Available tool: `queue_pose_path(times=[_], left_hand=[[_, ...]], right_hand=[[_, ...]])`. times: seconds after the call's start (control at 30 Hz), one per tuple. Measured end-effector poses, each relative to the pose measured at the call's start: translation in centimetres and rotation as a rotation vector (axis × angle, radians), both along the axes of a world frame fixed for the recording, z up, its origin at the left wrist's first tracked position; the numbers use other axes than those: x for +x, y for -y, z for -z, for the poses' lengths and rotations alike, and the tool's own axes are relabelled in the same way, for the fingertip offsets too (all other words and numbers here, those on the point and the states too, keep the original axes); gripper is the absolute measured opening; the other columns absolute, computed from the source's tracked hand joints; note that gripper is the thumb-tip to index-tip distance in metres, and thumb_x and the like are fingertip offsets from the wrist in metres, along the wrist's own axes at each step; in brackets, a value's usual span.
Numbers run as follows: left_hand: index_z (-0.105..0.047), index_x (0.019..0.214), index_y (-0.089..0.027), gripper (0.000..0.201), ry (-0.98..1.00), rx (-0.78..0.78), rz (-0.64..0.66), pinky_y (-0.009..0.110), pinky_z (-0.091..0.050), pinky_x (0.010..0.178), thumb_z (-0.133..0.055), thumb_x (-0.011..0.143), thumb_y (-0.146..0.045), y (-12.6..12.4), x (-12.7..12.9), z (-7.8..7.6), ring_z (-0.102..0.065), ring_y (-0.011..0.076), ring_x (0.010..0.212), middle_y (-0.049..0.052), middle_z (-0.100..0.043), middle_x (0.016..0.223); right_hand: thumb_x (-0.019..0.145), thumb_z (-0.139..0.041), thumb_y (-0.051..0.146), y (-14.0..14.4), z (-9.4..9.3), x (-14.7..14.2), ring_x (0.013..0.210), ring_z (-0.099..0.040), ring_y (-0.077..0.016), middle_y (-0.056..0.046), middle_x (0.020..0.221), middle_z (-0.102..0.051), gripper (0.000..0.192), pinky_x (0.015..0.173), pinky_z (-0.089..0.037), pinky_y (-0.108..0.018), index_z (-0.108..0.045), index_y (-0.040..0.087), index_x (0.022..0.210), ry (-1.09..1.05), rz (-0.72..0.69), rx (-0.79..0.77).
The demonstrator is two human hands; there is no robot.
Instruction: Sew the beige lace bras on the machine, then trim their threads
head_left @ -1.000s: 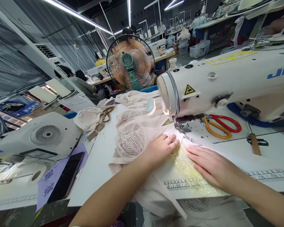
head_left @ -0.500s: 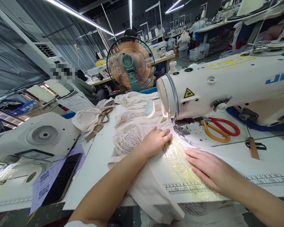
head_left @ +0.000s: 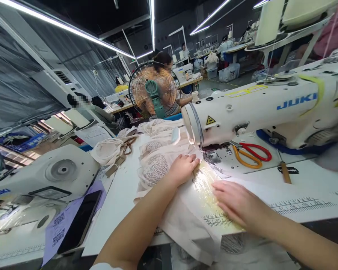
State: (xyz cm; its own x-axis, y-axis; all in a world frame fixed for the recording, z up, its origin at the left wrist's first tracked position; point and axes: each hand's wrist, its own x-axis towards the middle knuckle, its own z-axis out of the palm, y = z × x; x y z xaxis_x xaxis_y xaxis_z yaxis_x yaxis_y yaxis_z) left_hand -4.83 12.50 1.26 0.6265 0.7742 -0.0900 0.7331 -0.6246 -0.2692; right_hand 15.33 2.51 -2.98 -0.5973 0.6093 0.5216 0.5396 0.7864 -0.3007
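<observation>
Two hands lie flat on the beige fabric [head_left: 183,210] at frame centre: my left hand [head_left: 184,167] loosely curled, my right hand [head_left: 236,202] spread. The seam looks barely begun; several lace cups [head_left: 154,168] wait left of the sewing machine [head_left: 259,108].

Beyond my work sits a round fan [head_left: 154,89] on a green stand, at the far edge of my table [head_left: 121,195]. Scissors [head_left: 252,153] with one red and one orange handle lie on the table under the machine arm. A black phone [head_left: 79,222] rests on a purple sheet [head_left: 62,221] to my left, beside a second white machine [head_left: 42,176]. Overhead, strip lights [head_left: 59,24] run along the ceiling.
</observation>
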Motion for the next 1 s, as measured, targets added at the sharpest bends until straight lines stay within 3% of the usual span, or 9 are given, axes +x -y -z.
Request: queue_pose_path(times=[0.1,0.17,0.27,0.43,0.6,0.67,0.73,0.87,1.0], left_hand=[[-0.052,0.123,-0.018,0.038,-0.062,0.052,-0.045,0.039,-0.045,0.089,-0.036,0.089,-0.014,1.1,0.0,-0.9,-0.052,0.0246,0.113,0.006,-0.050,0.135],[-0.051,0.126,-0.015,0.042,-0.101,0.114,-0.082,0.041,-0.046,0.088,-0.037,0.087,-0.012,2.1,-0.6,-1.4,-0.052,0.0263,0.112,0.008,-0.049,0.137],[-0.049,0.129,-0.011,0.045,-0.150,0.210,-0.142,0.043,-0.045,0.090,-0.038,0.086,-0.012,4.0,-3.1,-1.7,-0.052,0.0295,0.114,0.013,-0.053,0.131],[-0.056,0.123,-0.009,0.043,-0.168,0.293,-0.169,0.046,-0.044,0.093,-0.037,0.085,-0.014,8.5,-9.1,-0.7,-0.053,0.0317,0.115,0.016,-0.057,0.126],[-0.058,0.119,-0.010,0.050,-0.129,0.163,-0.340,0.038,-0.050,0.071,-0.023,0.083,-0.003,11.2,-11.0,-0.3,-0.065,0.0256,0.084,0.015,-0.067,0.094],[-0.061,0.112,-0.013,0.042,0.064,0.134,-0.415,0.040,-0.049,0.074,-0.031,0.082,-0.010,10.9,-10.9,-1.5,-0.064,0.0268,0.086,0.012,-0.067,0.092],[-0.060,0.107,-0.018,0.034,0.432,0.075,-0.517,0.037,-0.049,0.078,-0.042,0.079,-0.021,10.3,-10.6,-3.5,-0.063,0.0257,0.091,0.009,-0.067,0.096],[-0.054,0.113,-0.025,0.049,1.190,-0.347,-0.862,0.029,-0.051,0.060,-0.062,0.066,-0.036,10.1,-8.7,-7.9,-0.064,0.0239,0.080,0.002,-0.068,0.085],[-0.061,0.098,-0.020,0.047,1.556,-0.688,-1.098,0.028,-0.049,0.057,-0.074,0.054,-0.033,10.8,-6.5,-8.6,-0.064,0.0242,0.076,0.004,-0.068,0.080]], right_hand=[[0.083,-0.052,0.029,2.7,-0.8,-3.8,0.097,-0.060,-0.0220,-0.012,0.107,-0.066,0.025,0.082,-0.050,-0.036,-0.061,0.014,0.101,-0.059,-0.110,-0.054],[0.078,-0.057,0.051,3.8,-0.5,-6.7,0.097,-0.058,-0.0237,-0.013,0.111,-0.064,0.049,0.079,-0.049,-0.036,-0.058,0.013,0.108,0.008,-0.170,-0.003],[0.084,-0.053,0.043,3.8,0.9,-9.5,0.080,-0.059,-0.0217,-0.012,0.099,-0.066,0.040,0.063,-0.048,-0.034,-0.057,0.010,0.106,0.099,-0.066,0.081],[0.082,-0.053,0.020,3.9,1.9,-9.2,0.073,-0.055,-0.0191,-0.009,0.083,-0.065,0.012,0.063,-0.045,-0.032,-0.062,0.011,0.081,0.126,-0.032,0.090],[0.079,-0.053,0.016,4.3,-0.5,-7.5,0.072,-0.057,-0.0209,-0.010,0.079,-0.065,0.013,0.064,-0.046,-0.033,-0.063,0.009,0.082,0.151,-0.103,-0.027],[0.079,-0.050,0.013,4.2,-2.1,-6.8,0.074,-0.058,-0.0224,-0.014,0.084,-0.066,0.016,0.065,-0.046,-0.035,-0.063,0.006,0.087,0.149,-0.109,-0.090],[0.080,-0.050,0.012,3.9,-3.7,-5.4,0.075,-0.058,-0.0219,-0.015,0.087,-0.066,0.017,0.067,-0.046,-0.034,-0.063,0.005,0.089,0.133,-0.116,-0.176],[0.090,-0.045,0.026,3.2,-6.9,-1.2,0.070,-0.059,-0.0123,-0.005,0.084,-0.067,0.022,0.057,-0.046,-0.021,-0.059,0.010,0.098,0.044,-0.158,-0.420],[0.077,-0.065,0.041,1.8,-8.1,2.6,0.068,-0.059,-0.0095,0.003,0.084,-0.064,0.044,0.054,-0.045,-0.016,-0.054,0.017,0.111,-0.062,-0.272,-0.851]])
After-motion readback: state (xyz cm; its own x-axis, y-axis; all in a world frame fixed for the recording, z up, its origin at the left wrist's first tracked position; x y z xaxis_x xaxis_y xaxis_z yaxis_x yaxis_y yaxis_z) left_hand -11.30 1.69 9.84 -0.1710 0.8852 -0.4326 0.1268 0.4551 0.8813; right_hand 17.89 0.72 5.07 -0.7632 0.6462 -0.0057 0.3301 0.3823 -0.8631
